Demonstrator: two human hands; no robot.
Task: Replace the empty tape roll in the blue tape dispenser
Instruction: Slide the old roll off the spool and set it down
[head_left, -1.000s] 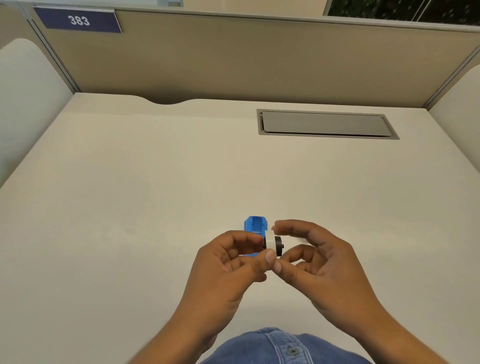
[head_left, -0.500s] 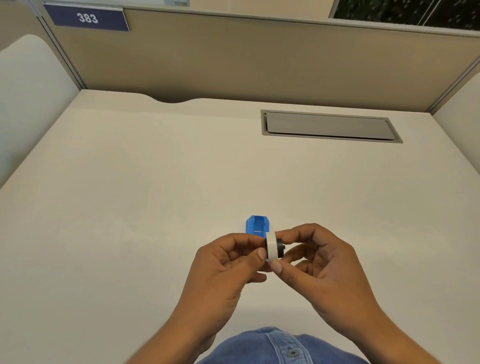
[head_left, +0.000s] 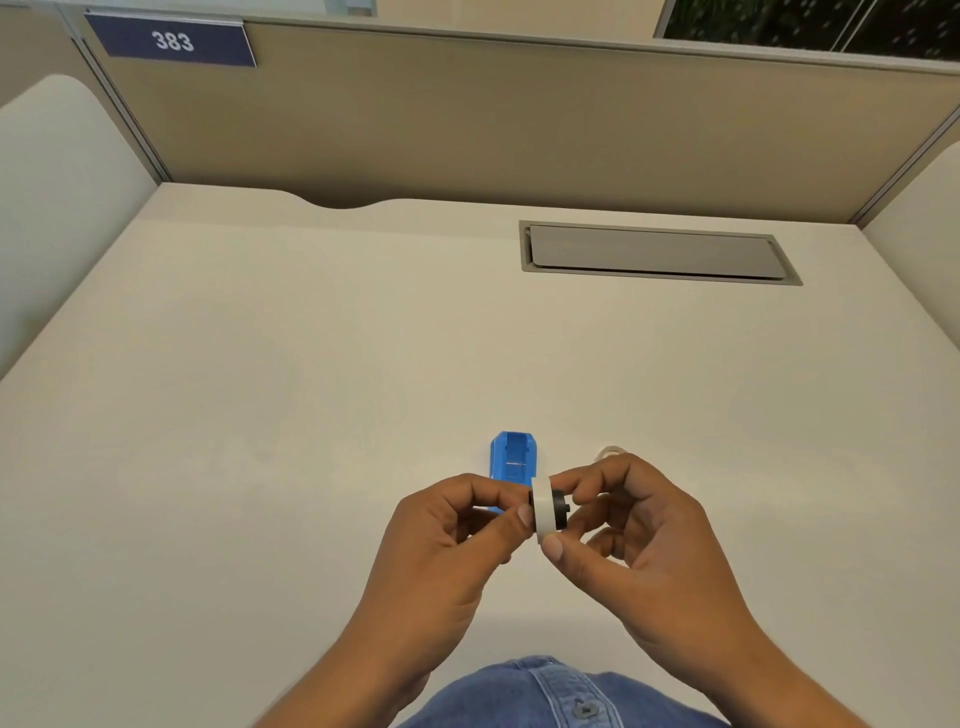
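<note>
A: Note the hands. Both are raised just above the bench (head_left: 260, 415), meeting at its near middle. The right hand (head_left: 639, 540) has its thumb and forefinger pinched on a white tape roll (head_left: 542, 512) held on edge, with a black hub (head_left: 558, 510) sticking out of the roll's right face.

B: And the left hand (head_left: 447, 535)?

A: Its fingers (head_left: 485, 486) are curled in, thumb tip against the roll's left face. Whether it truly grips the roll or only steadies it, I cannot tell.

B: Dispenser?

A: The blue tape dispenser (head_left: 513, 462) lies on the bench just beyond the hands, its near end hidden behind the left forefinger. Nothing shows seated in the visible part.

B: Anything else down there?

A: A small pale ring (head_left: 610, 451) on the bench, half hidden past the right knuckles; too faint to identify. Farther back, a grey cable hatch (head_left: 654, 253), closed, and a partition plate reading 383 (head_left: 171, 40).
</note>
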